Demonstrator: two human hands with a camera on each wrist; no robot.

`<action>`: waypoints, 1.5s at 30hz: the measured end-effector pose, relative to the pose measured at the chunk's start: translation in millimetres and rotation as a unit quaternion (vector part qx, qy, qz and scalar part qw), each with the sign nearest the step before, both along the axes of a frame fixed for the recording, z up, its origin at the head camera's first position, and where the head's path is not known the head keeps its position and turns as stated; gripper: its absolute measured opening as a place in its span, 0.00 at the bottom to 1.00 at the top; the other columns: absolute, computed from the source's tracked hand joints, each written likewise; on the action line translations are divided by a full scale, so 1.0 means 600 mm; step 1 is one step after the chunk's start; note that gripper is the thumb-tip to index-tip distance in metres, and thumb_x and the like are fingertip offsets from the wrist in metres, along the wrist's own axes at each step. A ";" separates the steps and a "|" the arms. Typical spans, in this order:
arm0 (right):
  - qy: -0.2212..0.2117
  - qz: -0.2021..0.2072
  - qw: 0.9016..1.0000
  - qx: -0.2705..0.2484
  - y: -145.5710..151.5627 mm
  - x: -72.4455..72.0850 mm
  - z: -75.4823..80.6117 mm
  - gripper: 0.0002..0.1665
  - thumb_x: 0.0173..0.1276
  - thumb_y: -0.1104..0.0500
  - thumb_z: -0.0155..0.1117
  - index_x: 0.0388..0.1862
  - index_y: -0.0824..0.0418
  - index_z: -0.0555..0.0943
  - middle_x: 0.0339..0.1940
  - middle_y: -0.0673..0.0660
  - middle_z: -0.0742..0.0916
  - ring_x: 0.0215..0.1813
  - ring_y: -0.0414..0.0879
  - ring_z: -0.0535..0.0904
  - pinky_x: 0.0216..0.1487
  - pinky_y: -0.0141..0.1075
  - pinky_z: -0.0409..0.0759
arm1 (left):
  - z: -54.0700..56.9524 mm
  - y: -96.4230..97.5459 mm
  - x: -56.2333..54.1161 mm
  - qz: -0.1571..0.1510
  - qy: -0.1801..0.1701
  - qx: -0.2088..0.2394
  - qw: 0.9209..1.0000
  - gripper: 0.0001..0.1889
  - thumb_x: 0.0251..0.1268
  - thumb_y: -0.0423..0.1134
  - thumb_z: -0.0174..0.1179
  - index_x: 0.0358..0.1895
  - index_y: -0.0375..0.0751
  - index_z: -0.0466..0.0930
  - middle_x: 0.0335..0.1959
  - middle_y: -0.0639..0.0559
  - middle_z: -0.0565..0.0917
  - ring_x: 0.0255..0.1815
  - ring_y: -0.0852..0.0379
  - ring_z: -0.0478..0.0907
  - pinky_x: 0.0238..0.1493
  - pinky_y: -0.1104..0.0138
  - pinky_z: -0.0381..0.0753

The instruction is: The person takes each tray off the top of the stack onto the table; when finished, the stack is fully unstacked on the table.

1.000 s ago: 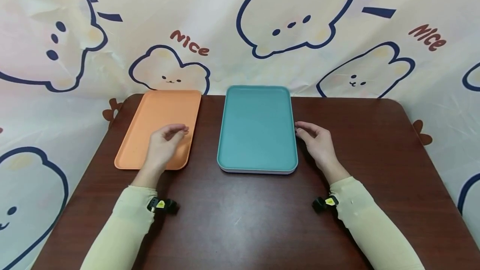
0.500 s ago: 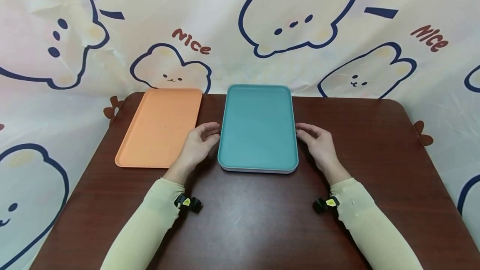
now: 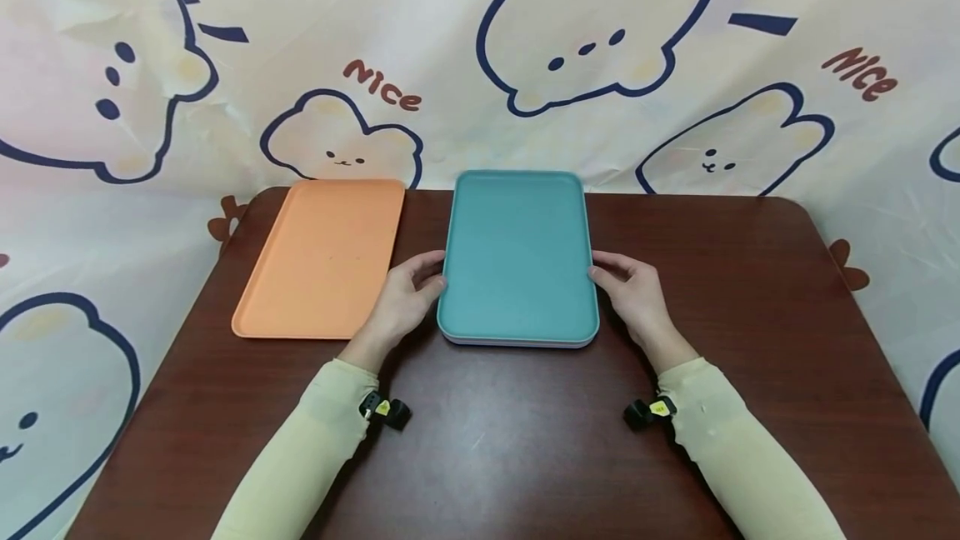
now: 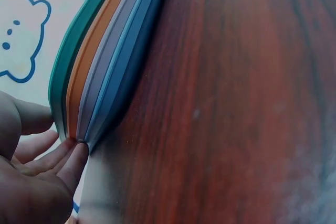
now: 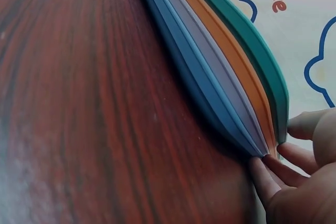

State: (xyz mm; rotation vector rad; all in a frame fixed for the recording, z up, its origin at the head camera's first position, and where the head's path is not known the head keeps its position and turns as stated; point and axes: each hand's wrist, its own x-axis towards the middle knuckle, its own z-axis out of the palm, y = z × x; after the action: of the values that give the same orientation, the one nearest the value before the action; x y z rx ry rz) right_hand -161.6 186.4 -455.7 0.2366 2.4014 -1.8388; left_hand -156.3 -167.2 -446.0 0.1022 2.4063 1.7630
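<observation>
A stack of trays lies on the dark wooden table, topped by a teal tray [image 3: 517, 257]. Below it, the wrist views show the edges of an orange tray [image 4: 79, 85], a pale purple tray [image 5: 210, 35] and a blue tray [image 4: 113, 90]. My left hand [image 3: 401, 298] is at the stack's left side, thumb on the teal rim and fingertips against the lower edges. At the opposite side, my right hand [image 3: 637, 294] touches in the same way, its fingers [image 5: 291, 158] spread down the edges. Neither hand is curled round a tray.
A separate orange tray [image 3: 322, 257] lies flat on the table [image 3: 480, 440], left of the stack and partly behind the left hand. A printed cloth [image 3: 450, 48] with cartoon faces hangs behind the table. Each wrist wears a small black camera [image 3: 397, 413].
My left hand has moved right, from over the separate orange tray to the stack's left edge. My right hand has stayed at the right edge, its thumb now against the rim. The trays have not moved.
</observation>
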 end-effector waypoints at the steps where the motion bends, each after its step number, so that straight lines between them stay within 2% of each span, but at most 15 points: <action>1: 0.001 0.000 1.000 0.000 0.000 0.000 0.000 0.25 0.80 0.57 0.67 0.72 0.63 0.83 0.76 0.63 0.81 0.79 0.51 0.72 0.51 0.19 0.78 | 0.000 0.000 0.000 -0.001 0.001 0.000 1.000 0.26 0.81 0.27 0.56 0.79 0.30 0.70 0.75 0.31 0.77 0.77 0.38 0.76 0.75 0.45 0.79; 6: 0.000 -0.001 1.000 0.006 -0.004 -0.004 -0.001 0.24 0.79 0.57 0.68 0.70 0.63 0.83 0.77 0.61 0.80 0.80 0.51 0.70 0.56 0.23 0.77 | 0.003 -0.003 -0.002 0.000 0.000 -0.009 1.000 0.26 0.81 0.27 0.55 0.78 0.29 0.69 0.76 0.31 0.76 0.77 0.37 0.76 0.75 0.46 0.79; 17: 0.003 0.012 1.000 0.006 -0.037 -0.010 -0.002 0.23 0.78 0.58 0.68 0.69 0.62 0.85 0.76 0.61 0.81 0.80 0.51 0.70 0.73 0.43 0.74 | 0.010 -0.033 0.002 0.013 -0.018 -0.032 0.999 0.25 0.83 0.28 0.54 0.79 0.30 0.69 0.76 0.31 0.75 0.78 0.37 0.75 0.75 0.45 0.79; 23: 0.010 0.017 1.000 -0.009 -0.065 -0.015 -0.004 0.23 0.78 0.59 0.69 0.68 0.63 0.85 0.75 0.62 0.82 0.79 0.51 0.72 0.76 0.48 0.74 | 0.011 -0.058 0.004 0.026 -0.002 -0.040 0.999 0.25 0.82 0.29 0.54 0.78 0.30 0.71 0.75 0.31 0.76 0.77 0.36 0.75 0.76 0.45 0.78; 27: 0.016 0.021 1.000 -0.015 -0.084 -0.016 -0.004 0.22 0.78 0.60 0.68 0.67 0.64 0.85 0.73 0.62 0.84 0.77 0.51 0.74 0.72 0.44 0.78 | 0.013 -0.074 0.008 0.039 0.015 -0.049 0.998 0.25 0.82 0.29 0.55 0.77 0.29 0.72 0.74 0.30 0.78 0.77 0.36 0.76 0.76 0.44 0.77; 30: 0.023 0.023 0.999 -0.015 -0.099 -0.016 -0.003 0.22 0.78 0.60 0.68 0.67 0.64 0.86 0.72 0.63 0.85 0.75 0.50 0.76 0.65 0.35 0.80 | 0.014 -0.085 0.010 0.047 0.022 -0.055 0.997 0.25 0.81 0.29 0.55 0.77 0.29 0.73 0.73 0.30 0.78 0.76 0.36 0.77 0.75 0.44 0.77; 35: 0.038 0.022 0.999 -0.026 -0.124 -0.016 -0.003 0.21 0.77 0.63 0.68 0.66 0.66 0.86 0.65 0.66 0.88 0.63 0.47 0.84 0.52 0.23 0.81 | 0.014 -0.100 0.010 0.068 0.014 -0.054 0.996 0.25 0.81 0.29 0.54 0.77 0.30 0.73 0.74 0.30 0.78 0.78 0.37 0.75 0.77 0.47 0.75; 38: 0.042 0.020 0.998 -0.034 -0.137 -0.016 -0.004 0.21 0.76 0.64 0.68 0.65 0.66 0.86 0.61 0.68 0.90 0.53 0.42 0.87 0.48 0.22 0.82 | 0.013 -0.108 0.010 0.081 0.013 -0.057 0.995 0.24 0.81 0.30 0.53 0.76 0.30 0.74 0.74 0.31 0.78 0.78 0.38 0.75 0.77 0.48 0.75; 40: 0.045 0.021 0.998 -0.035 -0.145 -0.016 -0.005 0.20 0.76 0.64 0.68 0.65 0.66 0.86 0.59 0.68 0.90 0.51 0.39 0.87 0.47 0.22 0.82 | 0.012 -0.112 0.010 0.088 0.016 -0.065 0.994 0.24 0.81 0.31 0.53 0.76 0.31 0.74 0.73 0.31 0.79 0.77 0.38 0.76 0.75 0.49 0.77; 45: 0.054 0.023 0.998 -0.034 -0.157 -0.017 -0.007 0.21 0.76 0.64 0.67 0.65 0.67 0.86 0.59 0.69 0.90 0.55 0.46 0.88 0.47 0.22 0.82 | 0.010 -0.121 0.011 0.092 0.007 -0.079 0.993 0.24 0.83 0.33 0.53 0.77 0.30 0.73 0.72 0.30 0.80 0.75 0.38 0.77 0.69 0.60 0.79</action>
State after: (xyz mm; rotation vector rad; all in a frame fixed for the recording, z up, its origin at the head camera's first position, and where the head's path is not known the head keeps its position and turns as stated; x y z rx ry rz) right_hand -172.1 92.2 -459.9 0.0770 2.3863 -1.9560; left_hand -150.0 -239.6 -439.8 -0.1306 2.6308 1.6361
